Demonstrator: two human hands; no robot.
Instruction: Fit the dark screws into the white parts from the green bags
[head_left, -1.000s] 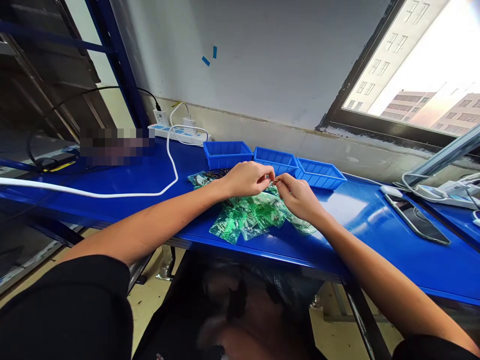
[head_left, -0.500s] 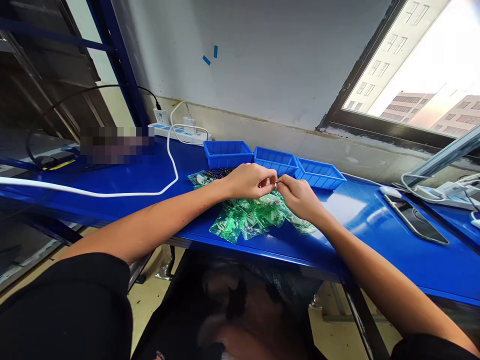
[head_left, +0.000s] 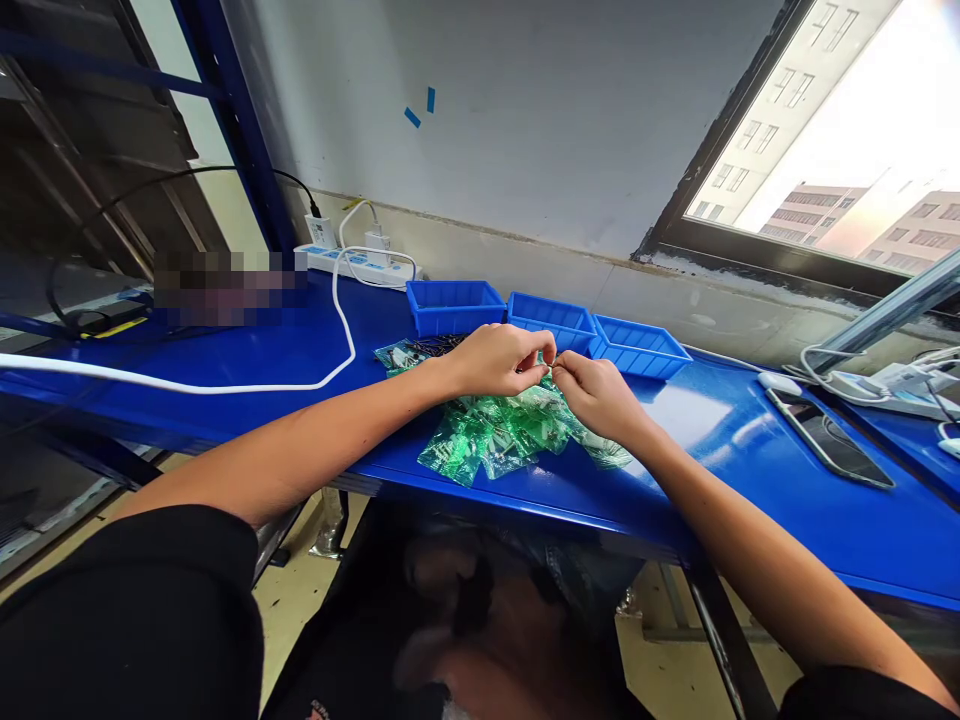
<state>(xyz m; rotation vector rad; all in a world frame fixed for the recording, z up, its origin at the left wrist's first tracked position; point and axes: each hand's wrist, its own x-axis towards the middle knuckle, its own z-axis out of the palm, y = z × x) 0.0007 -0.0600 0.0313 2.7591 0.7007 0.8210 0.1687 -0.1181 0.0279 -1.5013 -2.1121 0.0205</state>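
Observation:
My left hand (head_left: 504, 360) and my right hand (head_left: 598, 392) meet fingertip to fingertip above a heap of small green-tinted clear plastic bags (head_left: 487, 440) on the blue table (head_left: 285, 345). Both are closed in a pinch. Something tiny sits between the fingertips, too small and too covered to name. Small white pieces show inside the bags. Left of the heap, partly behind my left hand, lie dark thin pieces (head_left: 442, 345) that I cannot make out well.
Three blue plastic bins (head_left: 455, 308) stand in a row behind the hands. A white power strip (head_left: 360, 265) with a white cable (head_left: 225, 388) is at the back left. On the right lie a phone (head_left: 829, 437) and another power strip (head_left: 892, 385).
Both hands stay almost in place, with only a slight shift of the fingertips. The bags and bins look unmoved.

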